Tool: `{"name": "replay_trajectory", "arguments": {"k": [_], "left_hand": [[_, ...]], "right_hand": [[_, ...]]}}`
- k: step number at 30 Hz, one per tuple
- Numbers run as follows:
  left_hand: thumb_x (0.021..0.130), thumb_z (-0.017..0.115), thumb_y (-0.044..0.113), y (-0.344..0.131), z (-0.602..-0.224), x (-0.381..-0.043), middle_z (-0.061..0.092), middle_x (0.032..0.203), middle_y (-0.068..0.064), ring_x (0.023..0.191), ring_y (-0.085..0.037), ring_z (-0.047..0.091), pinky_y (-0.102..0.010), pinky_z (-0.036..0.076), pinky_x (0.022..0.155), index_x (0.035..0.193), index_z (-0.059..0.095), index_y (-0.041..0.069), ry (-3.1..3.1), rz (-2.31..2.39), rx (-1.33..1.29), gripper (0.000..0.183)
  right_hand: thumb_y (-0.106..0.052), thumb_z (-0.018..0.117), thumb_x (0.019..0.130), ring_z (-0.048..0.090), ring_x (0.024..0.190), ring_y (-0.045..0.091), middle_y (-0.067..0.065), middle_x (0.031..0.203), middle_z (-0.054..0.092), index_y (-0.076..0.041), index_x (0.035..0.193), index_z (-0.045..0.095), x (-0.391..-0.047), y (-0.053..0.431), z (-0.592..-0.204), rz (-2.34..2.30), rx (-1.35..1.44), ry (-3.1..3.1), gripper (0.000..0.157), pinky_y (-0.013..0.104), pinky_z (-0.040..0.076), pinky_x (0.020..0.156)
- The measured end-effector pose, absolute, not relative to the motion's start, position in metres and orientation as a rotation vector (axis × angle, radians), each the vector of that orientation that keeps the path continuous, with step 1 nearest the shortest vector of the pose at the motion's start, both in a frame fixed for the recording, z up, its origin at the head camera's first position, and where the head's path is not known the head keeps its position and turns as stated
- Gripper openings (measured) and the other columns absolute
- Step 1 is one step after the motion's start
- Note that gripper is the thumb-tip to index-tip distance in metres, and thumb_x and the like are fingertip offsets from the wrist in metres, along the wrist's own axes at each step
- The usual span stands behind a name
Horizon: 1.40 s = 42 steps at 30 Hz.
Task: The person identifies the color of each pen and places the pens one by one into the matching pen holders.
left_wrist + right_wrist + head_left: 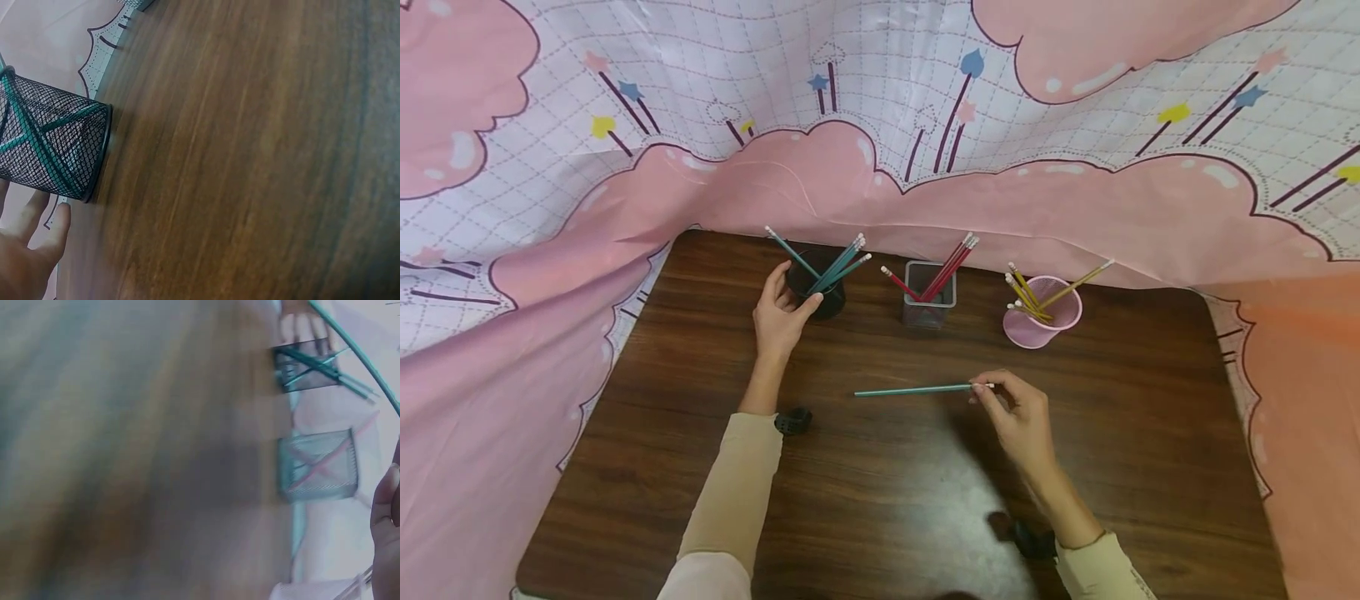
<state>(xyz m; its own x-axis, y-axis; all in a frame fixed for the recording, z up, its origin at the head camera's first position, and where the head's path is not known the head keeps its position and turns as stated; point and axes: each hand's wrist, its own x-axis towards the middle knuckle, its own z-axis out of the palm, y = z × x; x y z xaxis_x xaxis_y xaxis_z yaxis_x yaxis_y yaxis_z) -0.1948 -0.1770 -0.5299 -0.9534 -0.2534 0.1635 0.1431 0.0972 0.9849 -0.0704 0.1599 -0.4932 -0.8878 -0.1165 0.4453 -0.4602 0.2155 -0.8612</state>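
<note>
In the head view my left hand (781, 321) holds the black mesh pencil cup (829, 302) at the table's back left, thumb on its near side and fingers around its left. Several teal pencils (842, 265) with white erasers lean inside. The left wrist view shows the cup's mesh side (56, 137) and some fingertips (62, 215) beside it. My right hand (1018, 417) pinches another teal pencil (917, 390) near its eraser end. That pencil lies nearly level over the middle of the table, pointing left. In the right wrist view the pencil (356, 350) slants past the thumb (384, 494).
A grey square mesh holder (929, 315) with several red pencils (951, 268) stands right of the black cup. Further right is a pink mesh cup (1030, 336) holding several yellow pencils (1026, 287). A patterned pink curtain (850, 179) borders the brown wooden table (880, 483).
</note>
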Motion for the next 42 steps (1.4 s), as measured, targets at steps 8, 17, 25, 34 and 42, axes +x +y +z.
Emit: {"name": "replay_trajectory", "arguments": {"k": [8,17,25,34,42], "left_hand": [[0.072,0.078,0.019,-0.177,-0.538,-0.2,0.042,0.138,-0.008,0.116,-0.037,0.048,-0.053,0.043,0.087,0.134,0.044,0.024,-2.134,-1.923,0.124,0.071],[0.071,0.078,0.032,-0.181,-0.553,-0.208,0.041,0.139,0.0,0.118,-0.03,0.048,-0.049,0.042,0.09,0.135,0.038,0.027,-2.236,-1.855,0.167,0.076],[0.073,0.077,0.031,-0.183,-0.542,-0.207,0.037,0.142,0.004,0.12,-0.032,0.046,-0.051,0.04,0.093,0.134,0.038,0.031,-2.252,-1.852,0.171,0.072],[0.071,0.077,0.036,-0.181,-0.55,-0.21,0.037,0.14,0.01,0.121,-0.025,0.046,-0.041,0.045,0.088,0.135,0.038,0.031,-2.28,-1.799,0.201,0.075],[0.071,0.077,0.035,-0.181,-0.553,-0.209,0.037,0.14,0.01,0.119,-0.024,0.048,-0.04,0.046,0.087,0.134,0.039,0.031,-2.271,-1.788,0.215,0.074]], "right_hand": [[0.011,0.06,0.081,0.059,0.058,0.026,0.018,0.075,0.062,0.008,0.086,0.062,-0.101,0.136,-0.457,1.768,0.534,-2.113,0.007,0.027,0.051,0.057],[0.004,0.059,0.085,0.059,0.056,0.026,0.021,0.068,0.06,0.009,0.089,0.06,-0.131,0.116,-0.434,1.746,0.475,-2.082,0.007,0.029,0.052,0.055],[-0.002,0.058,0.087,0.058,0.051,0.024,0.017,0.066,0.06,0.008,0.09,0.061,-0.157,0.099,-0.416,1.682,0.458,-2.105,0.01,0.025,0.049,0.048],[-0.008,0.059,0.088,0.05,0.038,0.018,0.014,0.058,0.059,0.003,0.088,0.063,-0.184,0.08,-0.401,1.565,0.431,-2.218,0.011,0.021,0.037,0.033],[-0.029,0.061,0.088,0.056,0.046,0.015,0.005,0.084,0.064,-0.012,0.093,0.065,-0.21,0.074,-0.414,1.616,0.336,-2.368,0.019,0.025,0.037,0.034]]}}
